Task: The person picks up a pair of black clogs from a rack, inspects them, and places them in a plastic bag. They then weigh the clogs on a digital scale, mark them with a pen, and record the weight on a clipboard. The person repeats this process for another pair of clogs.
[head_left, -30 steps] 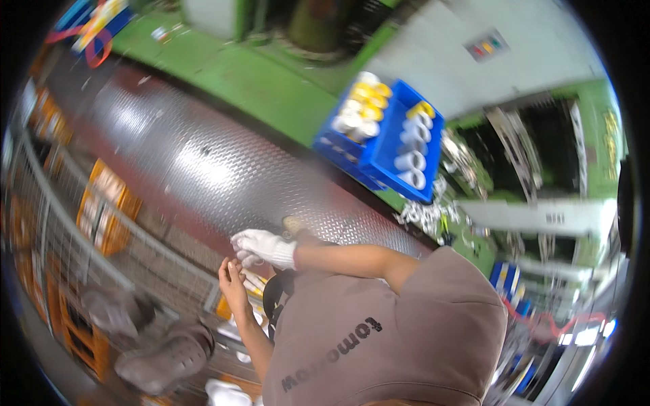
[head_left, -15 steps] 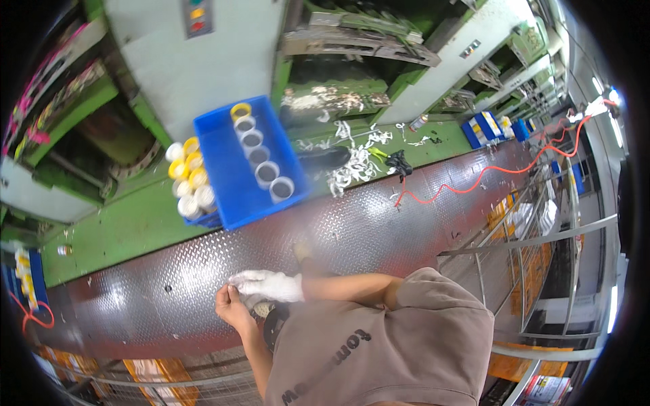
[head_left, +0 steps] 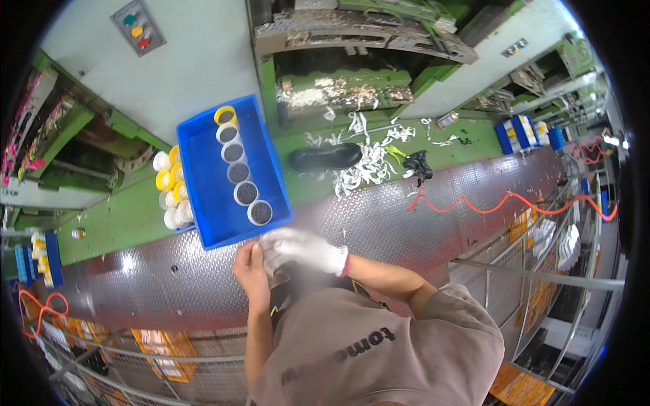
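My right hand (head_left: pixel 302 249) wears a white glove and my left hand (head_left: pixel 249 265) is bare. The two meet in front of my chest, fingers touching, over a small greyish thing that is too blurred to name. Just beyond them stands a blue crate (head_left: pixel 206 189) with a row of several round cups (head_left: pixel 238 173) filled with dark material. The hands hover at the crate's near corner, above a grey checker-plate surface (head_left: pixel 379 223).
Yellow and white cups (head_left: pixel 169 191) are stacked left of the crate on a green ledge. A black shoe-like object (head_left: pixel 325 157) and white scrap strips (head_left: pixel 369 162) lie further right. An orange coiled hose (head_left: pixel 504 201) crosses the plate. Wire racks (head_left: pixel 162 346) run along the near side.
The view has swung so the blue crate now sits straight ahead, close to my hands. My hands stay together at my chest throughout.
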Demonstrator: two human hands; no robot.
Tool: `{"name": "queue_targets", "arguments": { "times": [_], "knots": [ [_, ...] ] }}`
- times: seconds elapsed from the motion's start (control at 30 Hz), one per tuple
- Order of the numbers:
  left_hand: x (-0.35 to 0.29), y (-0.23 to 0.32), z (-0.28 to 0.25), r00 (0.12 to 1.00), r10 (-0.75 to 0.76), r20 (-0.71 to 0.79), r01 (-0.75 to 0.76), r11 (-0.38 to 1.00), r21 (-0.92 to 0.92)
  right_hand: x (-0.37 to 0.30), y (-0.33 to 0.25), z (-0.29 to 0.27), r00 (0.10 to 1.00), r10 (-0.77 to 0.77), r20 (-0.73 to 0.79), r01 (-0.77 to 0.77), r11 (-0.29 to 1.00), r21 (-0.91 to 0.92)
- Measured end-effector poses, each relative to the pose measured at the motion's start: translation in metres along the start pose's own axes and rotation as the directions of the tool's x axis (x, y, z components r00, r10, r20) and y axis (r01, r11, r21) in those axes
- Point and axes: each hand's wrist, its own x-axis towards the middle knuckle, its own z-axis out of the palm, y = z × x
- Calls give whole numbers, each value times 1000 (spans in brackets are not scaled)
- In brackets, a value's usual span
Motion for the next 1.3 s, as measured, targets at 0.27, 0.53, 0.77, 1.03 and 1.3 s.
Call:
{"name": "queue_targets", "arguments": {
  "times": [0.27, 0.53, 0.77, 1.03, 1.3],
  "knots": [
    [17, 3, 11, 985, -161, 61, 172, 944, -283, -6, -6, 11, 998, -55, 4, 55, 998, 4],
    [34, 21, -50, 921, -208, -329, -27, 808, -588, 29, -18, 70, 884, 162, 439, -124, 986, -115],
    [15, 13, -302, 250, -18, -968, -319, 942, -100, 8, -67, 4, 885, 433, 172, -273, 781, -562],
    [-32, 42, -267, 266, -142, -953, -153, 970, -188, 160, -110, -43, 920, -357, 162, 174, 3, -985],
    [-26, -6, -103, 717, -372, -590, 499, 865, 61, 236, -111, -71, 867, -269, 418, 307, -371, -876]
  ]
}}
